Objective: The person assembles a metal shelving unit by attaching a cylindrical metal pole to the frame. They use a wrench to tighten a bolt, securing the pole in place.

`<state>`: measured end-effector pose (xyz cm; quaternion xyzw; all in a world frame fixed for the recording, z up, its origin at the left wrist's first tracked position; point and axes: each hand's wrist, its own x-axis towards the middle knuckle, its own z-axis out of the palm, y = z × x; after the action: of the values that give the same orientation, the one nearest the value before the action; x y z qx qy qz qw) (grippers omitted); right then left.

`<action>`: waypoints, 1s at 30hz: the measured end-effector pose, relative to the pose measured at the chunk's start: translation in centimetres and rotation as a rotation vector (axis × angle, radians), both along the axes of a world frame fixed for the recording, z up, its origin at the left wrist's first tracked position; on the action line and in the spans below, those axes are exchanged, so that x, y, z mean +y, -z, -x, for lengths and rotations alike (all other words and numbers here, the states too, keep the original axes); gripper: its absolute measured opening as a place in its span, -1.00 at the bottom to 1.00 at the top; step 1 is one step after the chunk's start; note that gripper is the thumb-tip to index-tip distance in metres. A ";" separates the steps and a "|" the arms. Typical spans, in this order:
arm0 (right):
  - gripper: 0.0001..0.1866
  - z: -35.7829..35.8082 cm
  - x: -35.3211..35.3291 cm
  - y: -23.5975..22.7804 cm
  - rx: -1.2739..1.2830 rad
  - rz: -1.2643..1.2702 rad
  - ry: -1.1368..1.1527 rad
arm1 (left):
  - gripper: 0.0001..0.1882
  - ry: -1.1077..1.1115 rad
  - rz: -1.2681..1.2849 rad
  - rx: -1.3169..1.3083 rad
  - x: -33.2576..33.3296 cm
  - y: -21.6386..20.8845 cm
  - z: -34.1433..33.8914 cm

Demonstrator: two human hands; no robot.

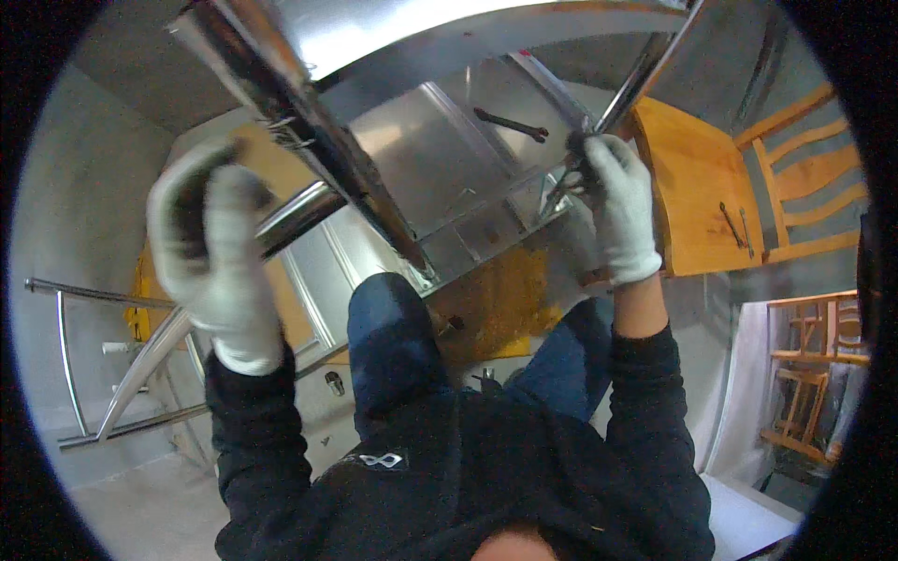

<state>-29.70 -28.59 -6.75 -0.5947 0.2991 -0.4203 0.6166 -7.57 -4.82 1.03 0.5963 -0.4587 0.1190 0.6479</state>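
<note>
My left hand (220,257), in a white work glove with dark palm and fingertips, is raised beside a thick chrome tube (318,140). It is blurred; the thumb stands apart from curved fingers, and nothing shows between them. My right hand (619,210), gloved alike, is closed at the lower end of a slimmer chrome tube (641,75). A dark, thin metal piece shows by its fingertips, too unclear to name. Both tubes join a curved, shiny metal panel (486,37). Beyond my right hand, an open-ended wrench (512,124) lies on a sheet-metal surface (421,164).
A wooden chair (697,187) stands at the right, with two slim tools (737,229) on its seat. More wooden chairs (809,374) appear farther right. Bent chrome tubing (103,299) stands at the left. A stained yellow-brown board (496,304) lies between my knees.
</note>
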 end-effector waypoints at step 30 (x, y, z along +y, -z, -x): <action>-0.72 -13.5 -3.4 11.1 1.035 1.072 -0.481 | -0.08 0.285 -0.304 0.191 -3.6 -1.0 -1.4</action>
<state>-16.16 -32.03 -17.87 -0.9801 0.1678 -0.0317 0.1016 -6.20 -8.37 2.05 0.6249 -0.4875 -0.1014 0.6013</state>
